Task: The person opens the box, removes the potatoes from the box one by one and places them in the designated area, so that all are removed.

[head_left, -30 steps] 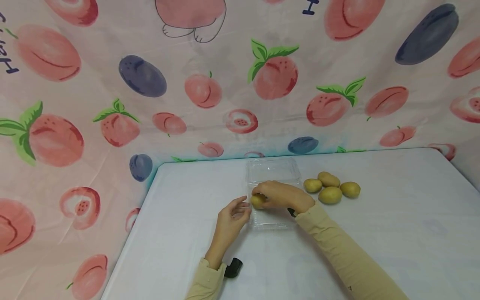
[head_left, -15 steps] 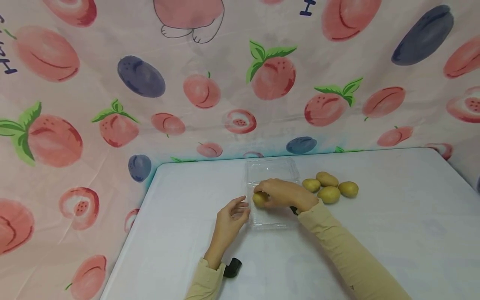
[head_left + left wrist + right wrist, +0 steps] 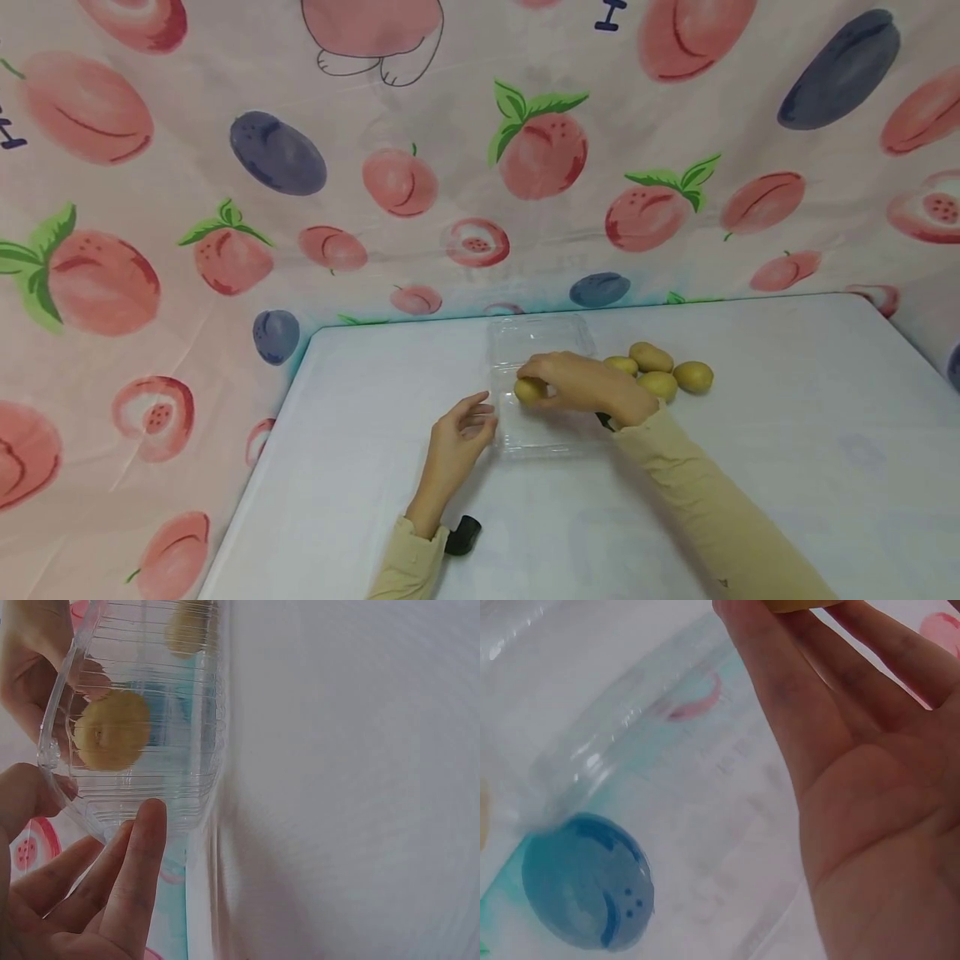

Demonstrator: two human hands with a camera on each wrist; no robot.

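Note:
In the head view, my right hand (image 3: 581, 385) grips a yellowish-brown potato (image 3: 531, 390) over the base of a clear plastic clamshell box (image 3: 543, 433). The lid (image 3: 542, 340) lies back, away from me. My left hand (image 3: 459, 429) is at the box's left side, thumb and fingertips apart. In the left wrist view, the left index fingertip (image 3: 152, 814) is against the ribbed wall, and the held potato (image 3: 112, 731) shows through the plastic. The right wrist view shows the right palm (image 3: 885, 802) and only a sliver of potato (image 3: 791, 604).
Several more potatoes (image 3: 651, 357) lie grouped on the white table (image 3: 360, 433) to the right of the box. A fruit-print cloth (image 3: 405, 275) hangs behind the table and along its left side.
My right hand has moved a little right and away from me, still holding the potato. My left hand stays beside the box. The head view has shifted slightly.

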